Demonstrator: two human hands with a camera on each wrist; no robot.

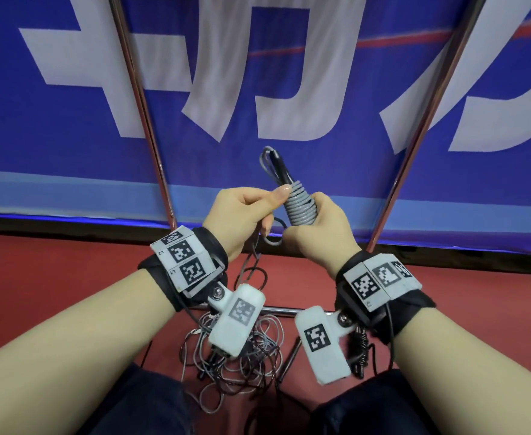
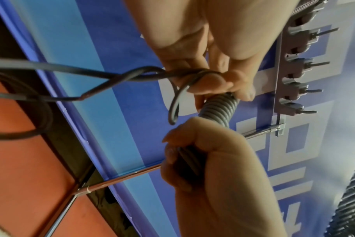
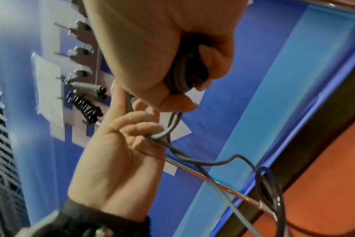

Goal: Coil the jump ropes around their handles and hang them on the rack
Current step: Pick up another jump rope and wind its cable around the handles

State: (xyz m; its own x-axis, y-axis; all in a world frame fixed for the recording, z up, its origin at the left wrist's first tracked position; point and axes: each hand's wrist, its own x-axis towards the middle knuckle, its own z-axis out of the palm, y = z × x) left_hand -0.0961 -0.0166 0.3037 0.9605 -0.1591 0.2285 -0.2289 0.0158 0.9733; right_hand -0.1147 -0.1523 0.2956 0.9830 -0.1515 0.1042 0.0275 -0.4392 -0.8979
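A grey jump rope is wound in tight turns around its black handles (image 1: 300, 205), which point up and away from me. My right hand (image 1: 316, 229) grips the lower end of this coiled bundle (image 2: 218, 109). My left hand (image 1: 242, 211) pinches the loose grey rope (image 3: 162, 135) beside the coil, and the free length hangs down from it to the floor. The rack (image 2: 282, 80) is a grey strip of hooks high on the blue wall. Two coiled ropes (image 3: 87, 96) hang on it, one light and one dark.
A tangle of several loose ropes (image 1: 242, 359) lies on the red floor between my knees. Another coiled rope with black handles (image 1: 359, 350) lies by my right wrist. Two slanted metal poles (image 1: 145, 127) and a low crossbar (image 1: 284, 310) frame the blue banner.
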